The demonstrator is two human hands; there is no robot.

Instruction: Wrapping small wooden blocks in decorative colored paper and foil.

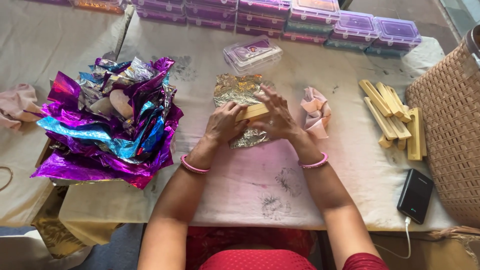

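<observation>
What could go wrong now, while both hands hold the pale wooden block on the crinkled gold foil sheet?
1. The thin gold foil sheet is already crumpled; it may tear at the corners of the pale wooden block held by the left hand and right hand.
2. The block lies askew on the foil, so one end might stay uncovered.
3. The pink crumpled cloth lies close and could get caught.

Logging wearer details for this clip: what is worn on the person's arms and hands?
Both forearms are bare. The left hand and the right hand each have a pink bangle at the wrist. Red sleeve edges show near the upper arms. Rings are too small to tell.
</observation>
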